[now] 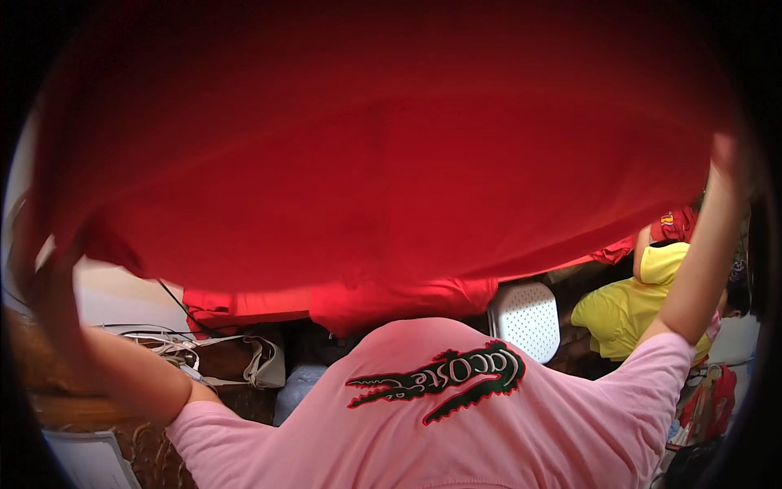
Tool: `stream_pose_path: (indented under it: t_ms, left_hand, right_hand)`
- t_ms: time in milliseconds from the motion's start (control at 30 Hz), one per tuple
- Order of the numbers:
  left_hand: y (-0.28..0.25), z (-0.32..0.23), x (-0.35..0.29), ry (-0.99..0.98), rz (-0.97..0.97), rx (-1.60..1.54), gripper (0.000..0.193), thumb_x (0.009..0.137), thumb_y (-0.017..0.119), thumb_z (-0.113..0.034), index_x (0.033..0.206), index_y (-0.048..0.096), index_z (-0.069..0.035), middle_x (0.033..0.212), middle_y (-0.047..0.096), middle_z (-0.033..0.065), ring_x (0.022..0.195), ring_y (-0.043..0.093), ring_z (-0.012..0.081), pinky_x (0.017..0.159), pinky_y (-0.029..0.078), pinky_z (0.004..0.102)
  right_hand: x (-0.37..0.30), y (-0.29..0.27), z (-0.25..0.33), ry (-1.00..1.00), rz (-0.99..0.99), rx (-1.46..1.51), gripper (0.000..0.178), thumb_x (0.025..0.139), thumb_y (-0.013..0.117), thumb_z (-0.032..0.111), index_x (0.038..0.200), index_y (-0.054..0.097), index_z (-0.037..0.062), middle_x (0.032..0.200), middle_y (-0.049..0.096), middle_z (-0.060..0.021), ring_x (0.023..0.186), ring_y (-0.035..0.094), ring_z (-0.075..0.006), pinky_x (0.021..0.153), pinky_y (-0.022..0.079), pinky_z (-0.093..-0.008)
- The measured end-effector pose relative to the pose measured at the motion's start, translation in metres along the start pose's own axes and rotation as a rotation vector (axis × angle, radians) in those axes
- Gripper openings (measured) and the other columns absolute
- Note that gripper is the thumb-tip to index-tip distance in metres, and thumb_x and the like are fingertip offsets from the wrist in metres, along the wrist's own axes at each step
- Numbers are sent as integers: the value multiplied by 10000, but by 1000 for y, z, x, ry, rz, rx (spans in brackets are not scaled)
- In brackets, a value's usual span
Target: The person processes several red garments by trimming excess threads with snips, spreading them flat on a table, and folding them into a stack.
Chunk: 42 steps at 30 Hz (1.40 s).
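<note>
Red cloth (391, 187), left hand (50, 265) dim, blurred

Pink tee (562, 432), short slvs (652, 371), dk-green croc print (476, 397) w/ red outline

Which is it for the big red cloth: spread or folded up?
Spread: the red cloth forms one broad sheet between the raised left hand and right hand. Whether it is doubled over, I cannot tell.
</note>
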<state>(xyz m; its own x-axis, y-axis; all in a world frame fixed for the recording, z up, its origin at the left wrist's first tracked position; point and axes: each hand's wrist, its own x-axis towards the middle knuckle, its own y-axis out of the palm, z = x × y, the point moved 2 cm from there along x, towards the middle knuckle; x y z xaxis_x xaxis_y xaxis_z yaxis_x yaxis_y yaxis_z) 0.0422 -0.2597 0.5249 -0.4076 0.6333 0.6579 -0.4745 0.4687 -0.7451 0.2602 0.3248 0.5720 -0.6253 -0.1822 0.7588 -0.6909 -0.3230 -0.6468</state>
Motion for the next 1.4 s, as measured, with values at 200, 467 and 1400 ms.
stream_pose_path:
  t_ms: [200, 467, 1400]
  left_hand:
    - [131, 40, 51, 173, 67, 426, 161, 853, 624, -54, 969, 735, -69, 947, 719, 126, 940, 659, 356, 883, 522, 447]
    - [107, -32, -51, -422, -361, 418, 337, 900, 746, -292, 1205, 731, -149, 957, 719, 86, 838, 686, 294, 774, 542, 419]
    - [328, -130, -328, -1081, -65, -389, 178, 828, 641, 71, 901, 517, -36, 763, 460, 23, 651, 428, 100, 594, 414, 258]
  right_hand:
    - [8, 67, -37, 400, 205, -877, 127, 875, 701, 175, 819, 750, 72, 989, 740, -99, 892, 690, -244, 794, 543, -346]
    - [-83, 42, -33, -113, -198, -856, 245, 851, 744, 73, 1096, 724, 77, 1147, 734, -59, 1066, 674, -231, 896, 496, -367]
    - [-416, 296, 31, 1013, 131, 111, 202, 760, 577, -106, 914, 643, 7, 790, 530, -20, 671, 461, -114, 652, 417, -250]
